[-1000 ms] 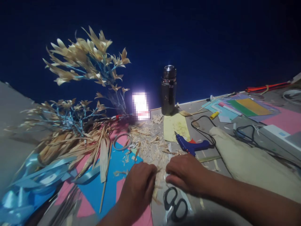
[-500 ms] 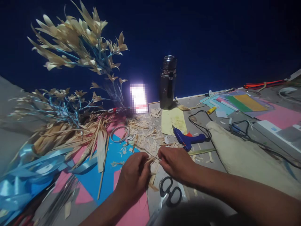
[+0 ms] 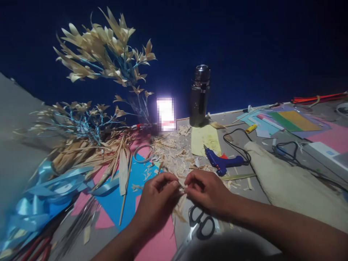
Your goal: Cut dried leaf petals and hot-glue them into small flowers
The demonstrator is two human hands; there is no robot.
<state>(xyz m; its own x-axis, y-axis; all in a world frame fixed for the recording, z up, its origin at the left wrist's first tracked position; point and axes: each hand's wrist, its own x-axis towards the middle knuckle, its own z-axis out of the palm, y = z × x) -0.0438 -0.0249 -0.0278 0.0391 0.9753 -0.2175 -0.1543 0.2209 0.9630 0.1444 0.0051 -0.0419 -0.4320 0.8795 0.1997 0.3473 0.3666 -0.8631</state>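
Note:
My left hand [image 3: 157, 201] and my right hand [image 3: 208, 190] meet over the table, fingertips pinched together on a small bunch of dry straw strips [image 3: 181, 186]. More strips hang below the hands toward the black-handled scissors [image 3: 200, 224], which lie just under my right wrist. A pile of straw clippings [image 3: 174, 156] lies right behind the hands. The blue glue gun [image 3: 221, 161] rests a short way behind my right hand.
Straw-leaf branches on blue stems [image 3: 103, 58] rise at the left above loose husks [image 3: 89, 154]. Blue ribbon [image 3: 40, 195], blue and pink paper [image 3: 136, 181], a tape ring [image 3: 143, 153], a dark flask [image 3: 199, 96], a yellow sheet [image 3: 205, 139], a beige cloth [image 3: 293, 185] and coloured sheets [image 3: 288, 121] surround the hands.
Both hands lifted from flat on the table and came together, pinching straw strips between their fingertips. The view shifted slightly.

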